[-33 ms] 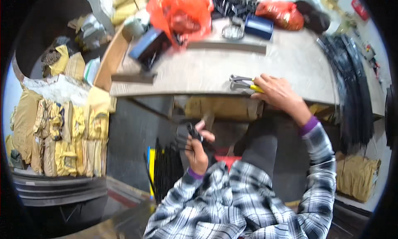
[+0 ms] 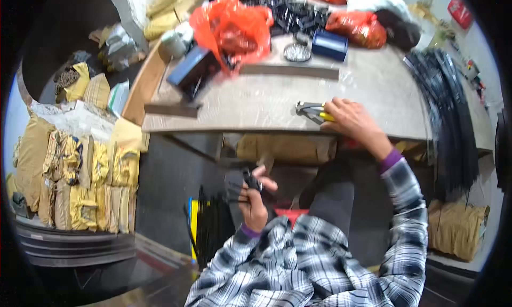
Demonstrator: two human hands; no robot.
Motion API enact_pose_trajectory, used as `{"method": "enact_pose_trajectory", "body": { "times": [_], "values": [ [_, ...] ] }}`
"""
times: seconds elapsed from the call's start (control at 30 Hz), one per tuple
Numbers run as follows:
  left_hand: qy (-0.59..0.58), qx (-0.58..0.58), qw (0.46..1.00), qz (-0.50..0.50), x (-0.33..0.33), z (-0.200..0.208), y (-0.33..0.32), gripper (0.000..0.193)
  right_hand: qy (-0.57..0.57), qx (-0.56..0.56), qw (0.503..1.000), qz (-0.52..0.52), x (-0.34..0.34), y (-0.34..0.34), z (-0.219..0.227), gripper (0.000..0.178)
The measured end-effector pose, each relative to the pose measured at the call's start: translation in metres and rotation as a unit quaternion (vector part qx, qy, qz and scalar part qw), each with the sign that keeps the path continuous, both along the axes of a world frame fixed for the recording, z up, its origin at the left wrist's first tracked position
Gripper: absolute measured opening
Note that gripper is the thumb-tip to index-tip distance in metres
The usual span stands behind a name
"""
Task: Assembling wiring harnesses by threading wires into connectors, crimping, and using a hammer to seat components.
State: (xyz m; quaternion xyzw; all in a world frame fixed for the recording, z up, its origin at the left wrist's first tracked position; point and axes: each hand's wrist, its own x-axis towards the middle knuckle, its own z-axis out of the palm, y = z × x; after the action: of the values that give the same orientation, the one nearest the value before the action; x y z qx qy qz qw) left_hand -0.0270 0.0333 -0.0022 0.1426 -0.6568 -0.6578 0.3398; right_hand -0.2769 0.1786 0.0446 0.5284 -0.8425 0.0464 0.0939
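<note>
Leftward, below the worktop's (image 2: 256, 102) front edge, the left hand (image 2: 256, 208) pinches a black piece (image 2: 250, 180); rightward, yellow-handled pliers (image 2: 314, 104), the right hand's (image 2: 354, 120) fingers wrapped about their handles, now sit farther in from that edge.

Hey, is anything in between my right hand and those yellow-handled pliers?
Nothing visible is: your right hand is at the handles of the yellow-handled pliers, whose metal head points left over the tabletop. The long brown strip lies farther back, clear of both.
</note>
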Motion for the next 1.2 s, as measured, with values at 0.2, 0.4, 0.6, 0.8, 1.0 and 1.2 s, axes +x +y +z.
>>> {"method": "enact_pose_trajectory", "body": {
  "times": [0.2,0.4,0.6,0.8,1.0,1.2],
  "values": [
    [0.21,0.124,0.969,0.041,0.007,0.049,-0.031,0.063,-0.075,-0.246,0.913,0.318,0.081,-0.019,-0.004,0.029],
    [0.312,0.468,0.827,0.02,-0.004,0.033,-0.081,0.054,-0.624,-0.349,0.691,0.111,0.175,-0.005,-0.062,0.056],
    [-0.254,0.348,0.875,-0.222,-0.01,-0.054,-0.003,0.065,-0.506,-0.663,0.517,0.193,0.13,0.0,-0.02,0.031],
    [0.022,-0.001,0.985,-0.173,-0.004,0.049,0.003,0.043,-0.588,-0.411,0.696,0.042,0.173,-0.039,-0.108,0.015],
    [0.06,-0.025,0.991,-0.121,-0.004,0.063,0.008,0.019,-0.69,-0.387,0.61,0.048,0.181,-0.039,-0.088,0.026],
    [0.074,-0.08,0.993,-0.04,-0.009,0.05,0.01,0.02,-0.557,-0.496,0.659,0.093,0.153,-0.033,-0.023,0.014]
  ]
}}
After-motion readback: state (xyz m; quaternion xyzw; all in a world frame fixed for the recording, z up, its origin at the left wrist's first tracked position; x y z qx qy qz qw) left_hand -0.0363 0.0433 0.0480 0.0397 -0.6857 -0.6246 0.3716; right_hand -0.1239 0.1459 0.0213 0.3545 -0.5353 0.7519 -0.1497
